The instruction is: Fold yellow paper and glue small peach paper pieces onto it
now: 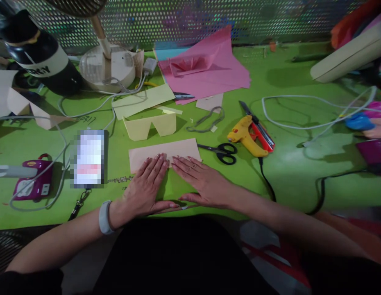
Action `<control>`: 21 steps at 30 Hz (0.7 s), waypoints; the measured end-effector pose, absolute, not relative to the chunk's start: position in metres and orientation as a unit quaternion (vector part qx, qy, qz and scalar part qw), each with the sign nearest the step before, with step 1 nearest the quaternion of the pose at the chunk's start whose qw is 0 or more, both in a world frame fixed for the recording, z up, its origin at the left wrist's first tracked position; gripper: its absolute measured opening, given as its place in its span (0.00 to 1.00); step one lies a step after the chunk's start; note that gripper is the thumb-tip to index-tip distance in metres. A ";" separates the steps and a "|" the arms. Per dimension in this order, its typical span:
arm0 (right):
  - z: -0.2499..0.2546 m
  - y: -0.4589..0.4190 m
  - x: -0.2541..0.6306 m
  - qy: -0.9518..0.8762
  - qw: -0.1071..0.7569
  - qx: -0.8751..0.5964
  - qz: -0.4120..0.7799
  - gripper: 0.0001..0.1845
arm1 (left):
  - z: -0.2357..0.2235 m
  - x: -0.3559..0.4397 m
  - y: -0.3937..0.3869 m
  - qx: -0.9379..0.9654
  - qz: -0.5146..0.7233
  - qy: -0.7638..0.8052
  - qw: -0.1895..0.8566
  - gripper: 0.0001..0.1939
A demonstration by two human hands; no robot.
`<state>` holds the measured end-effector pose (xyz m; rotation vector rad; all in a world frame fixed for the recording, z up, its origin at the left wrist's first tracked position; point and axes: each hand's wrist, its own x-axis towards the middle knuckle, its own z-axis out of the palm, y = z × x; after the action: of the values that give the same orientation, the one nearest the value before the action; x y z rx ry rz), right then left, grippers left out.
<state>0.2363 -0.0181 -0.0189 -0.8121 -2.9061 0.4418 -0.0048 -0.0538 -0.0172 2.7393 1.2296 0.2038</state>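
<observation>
A pale pink strip of paper (pixel 162 150) lies on the green table in front of me. On its lower left part rests my left hand (pixel 146 184), flat with the fingers stretched out. My right hand (pixel 202 180) lies flat on the strip's lower right part, fingers also stretched. Both thumbs point toward each other near the table's front edge. Just beyond the strip sits a pale yellow paper cutout shaped like glasses (pixel 151 125). Black-handled scissors (pixel 224 153) lie right of the strip, their blades partly hidden by it.
A yellow glue gun (pixel 247 137) overlaps a red utility knife (pixel 261 133) at right. Pink sheets (pixel 205 73) and a yellow paper strip (pixel 144 101) lie farther back. At left are a phone (pixel 89 157), a purple power strip (pixel 33 180), a black bottle (pixel 49 61) and a fan base (pixel 119 67).
</observation>
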 end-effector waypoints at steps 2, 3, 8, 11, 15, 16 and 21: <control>-0.019 -0.020 0.242 -0.950 0.051 -0.277 0.132 0.45 | -0.016 -0.005 -0.054 0.908 0.058 0.410 0.069 0.57; -0.020 -0.022 0.245 -0.949 0.053 -0.285 0.127 0.46 | -0.016 -0.006 -0.054 0.907 0.054 0.411 0.071 0.56; -0.021 -0.027 0.260 -0.940 0.051 -0.320 0.105 0.47 | -0.013 -0.023 -0.062 0.902 0.060 0.423 0.065 0.57; -0.019 -0.029 0.266 -0.936 0.045 -0.335 0.100 0.48 | -0.010 -0.041 -0.072 0.890 0.062 0.448 0.056 0.57; -0.017 -0.031 0.270 -0.932 0.042 -0.348 0.090 0.47 | -0.007 -0.059 -0.085 0.870 0.051 0.489 0.032 0.56; -0.017 -0.032 0.271 -0.933 0.040 -0.349 0.084 0.47 | -0.007 -0.062 -0.087 0.868 0.047 0.493 0.026 0.55; -0.020 -0.036 0.278 -0.925 0.042 -0.373 0.055 0.46 | -0.005 -0.067 -0.088 0.870 0.045 0.490 0.010 0.54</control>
<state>0.2783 -0.0359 -0.0201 -1.1403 -2.8328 0.1679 -0.0667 -0.0881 -0.0052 2.7172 1.5312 0.1402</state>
